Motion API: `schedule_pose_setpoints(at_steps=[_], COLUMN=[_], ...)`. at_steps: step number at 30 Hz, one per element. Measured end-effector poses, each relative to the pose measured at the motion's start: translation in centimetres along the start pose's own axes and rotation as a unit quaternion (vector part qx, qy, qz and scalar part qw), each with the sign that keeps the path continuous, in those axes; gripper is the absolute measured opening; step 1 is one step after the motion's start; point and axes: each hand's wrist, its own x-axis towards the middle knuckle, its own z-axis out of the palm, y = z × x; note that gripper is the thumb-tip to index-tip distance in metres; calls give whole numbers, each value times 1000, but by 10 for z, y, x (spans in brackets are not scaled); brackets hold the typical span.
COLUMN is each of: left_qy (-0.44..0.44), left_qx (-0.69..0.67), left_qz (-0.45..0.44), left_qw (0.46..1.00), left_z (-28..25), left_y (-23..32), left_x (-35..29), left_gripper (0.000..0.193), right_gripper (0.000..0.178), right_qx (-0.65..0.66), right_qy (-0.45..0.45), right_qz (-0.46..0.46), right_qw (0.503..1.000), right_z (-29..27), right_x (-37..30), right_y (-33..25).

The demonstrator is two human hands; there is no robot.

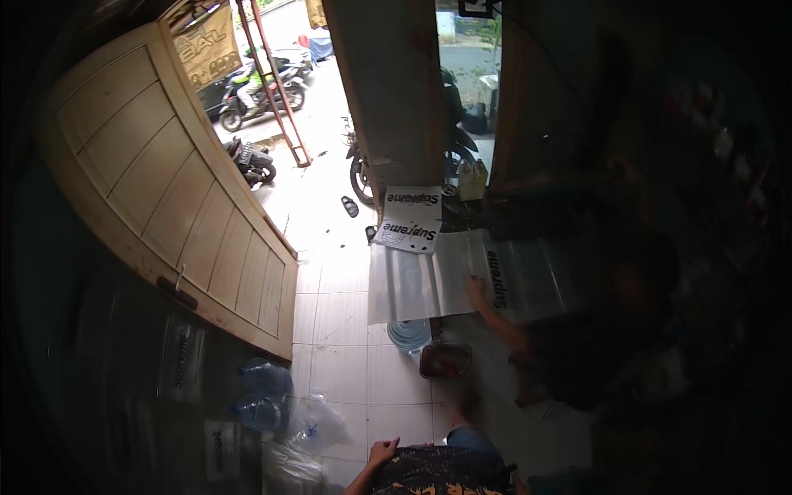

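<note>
At the lower edge, in front of my dark patterned shirt (441,470), my left hand (384,452) hangs with its fingers curled in. I see nothing held in it, and it touches no object that I can make out. My right hand does not show in the picture. Across from me, a co-worker's hand (476,289) rests on a long clear plastic sheet (421,285) with dark printed lettering. A small stack of white printed sheets (408,219) lies at the sheet's far left end.
A dark tray (447,361) and a blue water jug (408,334) stand by the table's near side. More clear blue jugs (264,379) and a plastic bag (320,425) lie on the tiled floor at left. A wooden door (181,181) stands open onto a street with motorbikes (262,99).
</note>
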Motion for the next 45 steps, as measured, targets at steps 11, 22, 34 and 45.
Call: schedule_pose_setpoints(at_steps=[11,22,34,45], left_qy=[69,-128,24,-6], left_qx=[70,58,-71,-329], left_qz=[58,167,268,489], left_qw=[993,976,960,808], left_z=[-51,-14,-96,-358], left_y=[182,311,454,522], left_x=[52,311,274,145], left_gripper=[53,65,23,30], right_gripper=[63,37,35,71], right_qx=[5,240,88,229], right_qy=[287,189,156,-430], right_qz=[-71,290,-3,-142], right_qw=[955,907,984,862], right_z=[-19,31,37,44], right_x=[119,111,178,428], right_y=[-83,-190,-411,-722])
